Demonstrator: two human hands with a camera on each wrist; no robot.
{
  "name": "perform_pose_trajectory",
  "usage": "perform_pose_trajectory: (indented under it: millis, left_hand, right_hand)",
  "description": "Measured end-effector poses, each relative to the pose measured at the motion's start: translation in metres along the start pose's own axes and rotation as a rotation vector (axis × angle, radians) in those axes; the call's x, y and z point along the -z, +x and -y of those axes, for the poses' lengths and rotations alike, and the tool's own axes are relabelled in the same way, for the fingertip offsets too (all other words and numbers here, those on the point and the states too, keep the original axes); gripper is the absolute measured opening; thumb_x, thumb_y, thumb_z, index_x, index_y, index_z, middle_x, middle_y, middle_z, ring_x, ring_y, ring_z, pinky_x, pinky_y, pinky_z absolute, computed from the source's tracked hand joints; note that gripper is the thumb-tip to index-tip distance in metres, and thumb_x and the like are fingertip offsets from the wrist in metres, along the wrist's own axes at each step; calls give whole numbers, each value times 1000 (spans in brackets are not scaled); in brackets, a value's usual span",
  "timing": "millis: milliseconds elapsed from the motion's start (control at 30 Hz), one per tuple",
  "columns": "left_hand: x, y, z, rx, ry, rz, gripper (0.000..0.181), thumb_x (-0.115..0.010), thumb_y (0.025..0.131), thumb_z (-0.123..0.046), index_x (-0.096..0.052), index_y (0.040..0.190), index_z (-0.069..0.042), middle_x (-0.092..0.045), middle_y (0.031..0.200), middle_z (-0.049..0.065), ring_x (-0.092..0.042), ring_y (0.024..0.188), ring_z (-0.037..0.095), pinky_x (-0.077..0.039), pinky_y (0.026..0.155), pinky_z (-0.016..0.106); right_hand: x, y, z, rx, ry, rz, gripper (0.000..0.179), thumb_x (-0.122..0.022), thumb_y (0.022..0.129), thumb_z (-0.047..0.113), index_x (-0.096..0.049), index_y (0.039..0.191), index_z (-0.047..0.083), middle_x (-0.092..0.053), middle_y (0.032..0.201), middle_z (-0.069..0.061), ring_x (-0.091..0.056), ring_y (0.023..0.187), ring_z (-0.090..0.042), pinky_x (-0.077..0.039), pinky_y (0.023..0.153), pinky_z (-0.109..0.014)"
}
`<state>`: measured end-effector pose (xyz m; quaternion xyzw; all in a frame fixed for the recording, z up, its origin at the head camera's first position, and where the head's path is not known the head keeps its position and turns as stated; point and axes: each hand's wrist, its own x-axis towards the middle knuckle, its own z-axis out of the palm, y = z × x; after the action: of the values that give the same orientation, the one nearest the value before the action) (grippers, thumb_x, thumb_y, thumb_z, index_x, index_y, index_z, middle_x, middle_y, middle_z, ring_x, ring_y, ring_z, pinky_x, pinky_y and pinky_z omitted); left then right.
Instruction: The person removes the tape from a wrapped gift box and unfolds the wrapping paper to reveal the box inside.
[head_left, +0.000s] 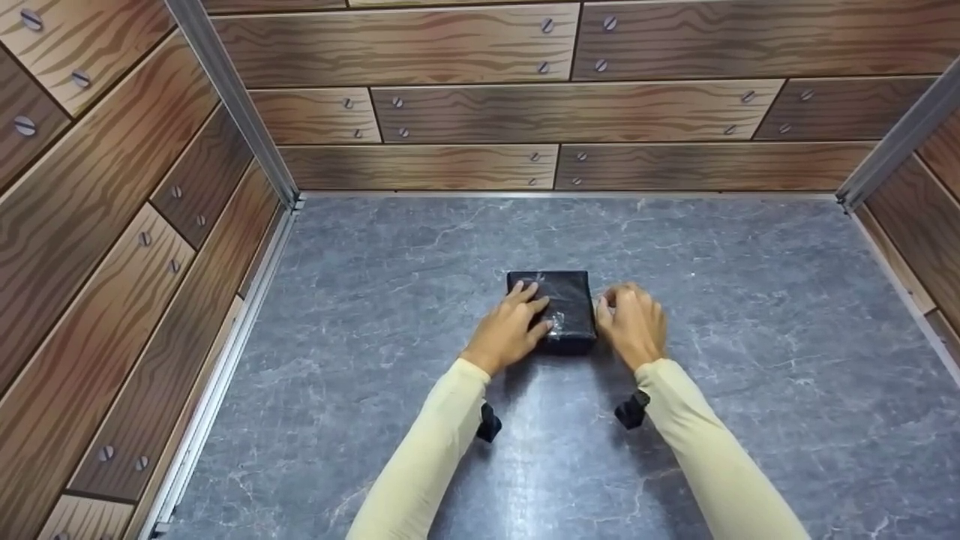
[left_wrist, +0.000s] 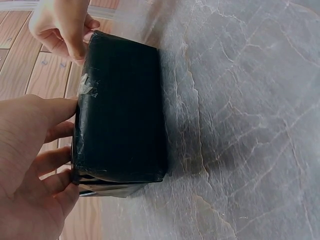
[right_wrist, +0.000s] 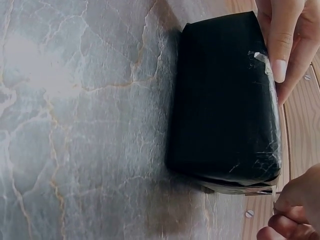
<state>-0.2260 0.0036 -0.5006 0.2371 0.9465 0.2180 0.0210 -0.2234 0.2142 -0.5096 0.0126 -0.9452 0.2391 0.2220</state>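
A box wrapped in glossy black film [head_left: 559, 300] lies flat on the marbled surface. My left hand [head_left: 508, 330] rests on its top at the left side, fingers spread and fairly straight, thumb near the front edge. A crinkled patch of clear tape [right_wrist: 261, 57] shows at that edge, close to the left thumb. At the box's right side is my right hand [head_left: 634, 322], fingers curled in and thumb against them. In the right wrist view it pinches a thin pale strip [right_wrist: 274, 194] that runs from the box's top corner; the strip's far end is hidden in the fingers.
The grey marbled surface [head_left: 360, 360] extends all round the box. Wood-plank-patterned walls [head_left: 465, 112] stand at the back and both sides, with metal posts [head_left: 240, 97] in the back corners. A black wrist camera [head_left: 632, 410] sits under each sleeve.
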Motion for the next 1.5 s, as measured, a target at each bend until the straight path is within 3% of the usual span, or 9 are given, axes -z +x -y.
perform_pose_trajectory:
  millis: [533,833,1267,1500]
  left_hand:
    - [-2,-6,6,4,-7,14,50,-51,96,-39,-48,139,-13,-31,152,6,-20,142,26,-27,111,44]
    - [-3,-7,7,-2,-18,0,49,-52,96,-38,-48,139,-12,-31,151,6,-20,142,26,-27,111,45]
    - [-4,-5,4,-15,-26,-12,49,-53,96,-37,-49,138,-11,-32,151,7,-22,141,28,-27,111,44]
    - [-3,-2,-1,1,-34,-9,49,-53,96,-37,-48,138,-12,-31,152,6,-19,142,26,-24,112,44]
  right_hand:
    - [-1,-7,-8,-69,36,48,14,-63,84,14,-70,85,1,-67,87,-13,-63,76,-34,-50,66,-48]
    - [3,-7,-10,-47,45,-10,12,-66,82,14,-69,79,3,-66,79,-12,-62,71,-35,-47,62,-49]
    - [13,-4,-11,-62,55,-8,13,-66,83,15,-70,79,3,-66,78,-12,-62,71,-34,-46,63,-49]
    - [19,-1,-3,-14,73,9,15,-68,85,19,-72,84,5,-67,74,-8,-61,66,-27,-45,60,-46]
